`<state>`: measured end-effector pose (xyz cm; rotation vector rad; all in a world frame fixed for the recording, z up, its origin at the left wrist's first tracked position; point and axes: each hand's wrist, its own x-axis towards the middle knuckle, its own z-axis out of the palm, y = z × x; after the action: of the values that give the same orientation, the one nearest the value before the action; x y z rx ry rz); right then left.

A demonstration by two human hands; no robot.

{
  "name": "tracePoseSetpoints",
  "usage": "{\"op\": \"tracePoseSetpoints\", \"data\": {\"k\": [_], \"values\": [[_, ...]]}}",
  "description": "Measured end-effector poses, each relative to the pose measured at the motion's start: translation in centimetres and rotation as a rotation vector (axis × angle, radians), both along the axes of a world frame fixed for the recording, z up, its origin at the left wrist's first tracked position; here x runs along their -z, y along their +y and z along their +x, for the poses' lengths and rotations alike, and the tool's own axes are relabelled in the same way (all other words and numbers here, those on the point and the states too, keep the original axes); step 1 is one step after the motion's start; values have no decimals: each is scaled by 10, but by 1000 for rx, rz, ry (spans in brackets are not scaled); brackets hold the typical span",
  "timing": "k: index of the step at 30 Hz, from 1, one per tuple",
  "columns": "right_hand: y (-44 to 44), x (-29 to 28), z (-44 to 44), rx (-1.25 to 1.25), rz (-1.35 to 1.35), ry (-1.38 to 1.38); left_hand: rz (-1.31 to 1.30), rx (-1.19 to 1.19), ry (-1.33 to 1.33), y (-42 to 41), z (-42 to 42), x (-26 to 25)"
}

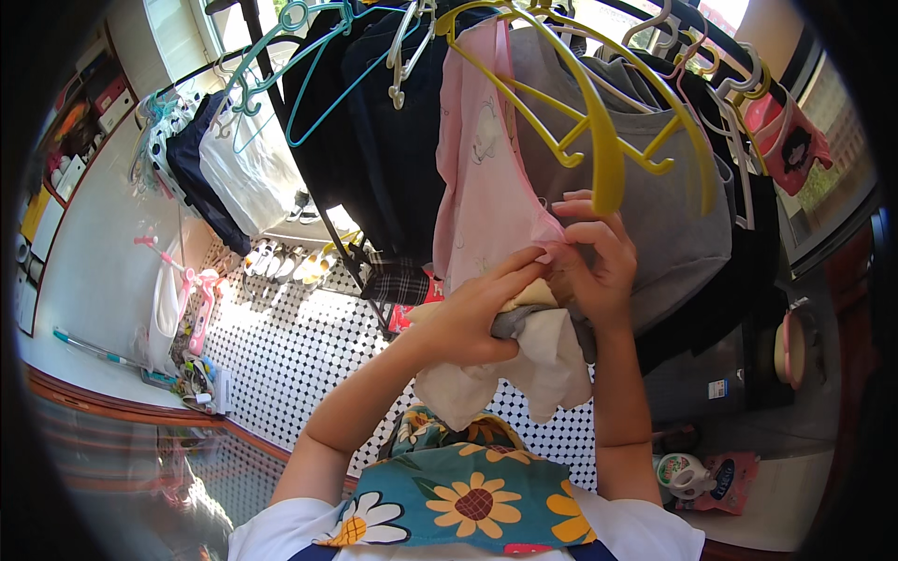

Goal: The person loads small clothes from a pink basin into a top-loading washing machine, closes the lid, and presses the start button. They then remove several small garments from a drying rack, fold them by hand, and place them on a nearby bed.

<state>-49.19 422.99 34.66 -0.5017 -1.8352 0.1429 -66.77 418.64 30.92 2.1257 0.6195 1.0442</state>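
A pink printed cloth garment (477,147) hangs among clothes on the rack, and both hands are at its lower right edge. My right hand (596,259) pinches that edge between thumb and fingers. My left hand (484,308) has its fingertips on the same edge; a bundle of cream and grey cloth (547,343) is tucked against its palm and thumb and hangs below. Yellow plastic hangers (607,154) hang just above my right hand. Behind it is a grey garment (652,196).
Teal hangers (309,77) and dark clothes (372,140) hang at the upper left. Shoes (280,263) and a pink scooter (189,280) stand on the tiled floor (280,350). A white detergent bottle (680,477) is at the lower right.
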Motion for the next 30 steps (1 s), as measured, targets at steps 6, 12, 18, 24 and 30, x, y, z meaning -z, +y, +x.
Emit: {"op": "tracePoseSetpoints", "data": {"k": [6,12,18,24,30], "values": [[8,13,-16,-270,-260,-64,-36,-14,50,-6,-15,-2],[33,17,-35,-440,-331,-50,-110,-146,-111,1,-29,7],[112,71,-56,-151,23,-620,-164,-182,-43,1,-61,-3],[127,145,-59,-219,-295,-1031,-183,-191,-28,-13,-133,7],[130,159,-65,-346,-470,-448,-297,-481,-18,-61,-203,13]]}}
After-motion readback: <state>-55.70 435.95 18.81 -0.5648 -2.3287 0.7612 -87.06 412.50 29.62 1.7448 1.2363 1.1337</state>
